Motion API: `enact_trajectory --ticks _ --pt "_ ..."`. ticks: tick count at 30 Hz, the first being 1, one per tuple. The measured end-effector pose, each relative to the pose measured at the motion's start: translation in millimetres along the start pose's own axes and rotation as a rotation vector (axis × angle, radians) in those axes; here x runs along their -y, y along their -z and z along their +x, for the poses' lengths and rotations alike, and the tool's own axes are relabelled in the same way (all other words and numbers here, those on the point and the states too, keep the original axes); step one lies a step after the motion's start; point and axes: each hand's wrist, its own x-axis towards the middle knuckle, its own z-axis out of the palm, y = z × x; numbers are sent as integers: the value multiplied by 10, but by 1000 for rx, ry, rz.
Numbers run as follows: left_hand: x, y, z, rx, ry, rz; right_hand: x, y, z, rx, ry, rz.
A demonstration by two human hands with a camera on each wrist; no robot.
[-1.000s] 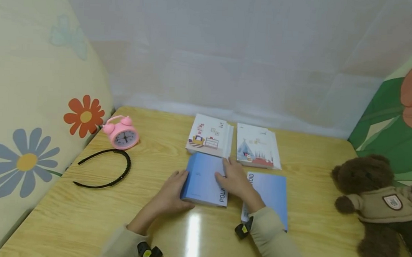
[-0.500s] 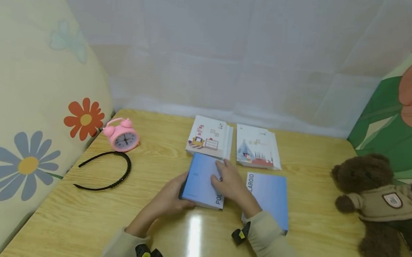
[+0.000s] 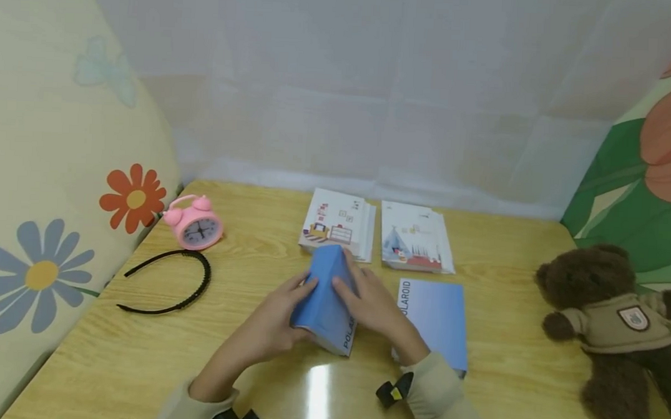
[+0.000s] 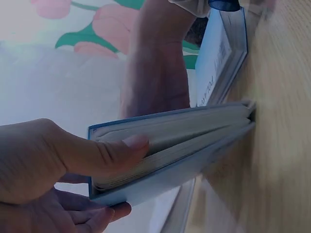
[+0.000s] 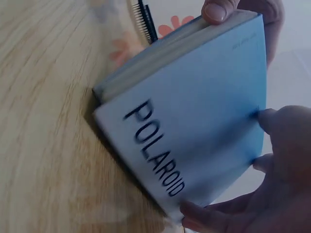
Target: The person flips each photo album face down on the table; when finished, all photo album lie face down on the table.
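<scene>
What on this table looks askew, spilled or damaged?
Nothing appears spilled or damaged. One blue rectangular POLAROID album is tilted, but the left hand and right hand hold it. Just behind, one white illustrated stack looks untidy: its right side is stepped.

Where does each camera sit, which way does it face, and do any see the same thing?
Head: worn on the head, facing forward and down at the table; the left hand, right hand and both sleeves show.
Left wrist: on that wrist, facing the page edges of the held blue book; the left hand is close, the right forearm beyond.
Right wrist: on that wrist, facing the POLAROID cover; the right hand and part of the left show.
Shared: head and left wrist both see the second blue book.
</scene>
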Motion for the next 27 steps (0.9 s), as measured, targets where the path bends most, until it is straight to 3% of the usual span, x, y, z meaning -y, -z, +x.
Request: enact_trajectory --ticks 7,14,18,21,24,27 --pt "-182 -40 94 10 -40 30 -62 47 -63 -52 15 293" --pt "-228 -116 132 -3 -50 -34 -91 108 -120 -39 -19 389" --pt "-99 -218 149 -8 -41 -244 -98 135 -113 -44 -5 391" --pt "80 -372 155 40 -46 -375 -104 138 -106 -44 4 388" --pt "229 -535 154 119 -63 -392 -107 131 -111 -38 0 388" --pt "281 -615 150 153 -74 -396 -100 127 -117 -34 -4 391"
